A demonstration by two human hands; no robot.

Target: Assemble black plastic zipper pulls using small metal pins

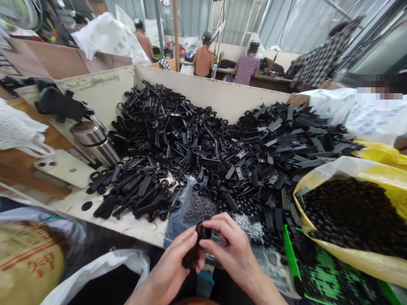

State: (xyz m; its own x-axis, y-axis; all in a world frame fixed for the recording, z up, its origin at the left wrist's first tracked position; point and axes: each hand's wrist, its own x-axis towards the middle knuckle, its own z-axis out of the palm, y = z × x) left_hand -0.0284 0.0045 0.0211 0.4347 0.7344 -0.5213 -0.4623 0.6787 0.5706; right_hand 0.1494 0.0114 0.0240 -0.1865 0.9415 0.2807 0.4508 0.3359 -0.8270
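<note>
Low in the middle of the head view, my left hand (178, 260) is wrapped round a black plastic part (190, 254), mostly covered by the fingers. My right hand (232, 250) pinches at the part's upper, ring-like end with thumb and fingertips; whether a smaller piece sits between them is hidden. Just beyond my hands lie a heap of small dark pins (200, 206) and a heap of silvery screws (249, 226) on a blue cloth (178, 226). Farther back rises a large pile of black plastic parts with ringed ends (190, 131).
Flat black strips (305, 135) are heaped at the right. A yellow sack (340, 167) of round black pieces leans over a green basket (290, 258). On the left are a steel flask (95, 142), a phone (63, 167) and a white sack (98, 267). Several people sit beyond the bin wall (203, 87).
</note>
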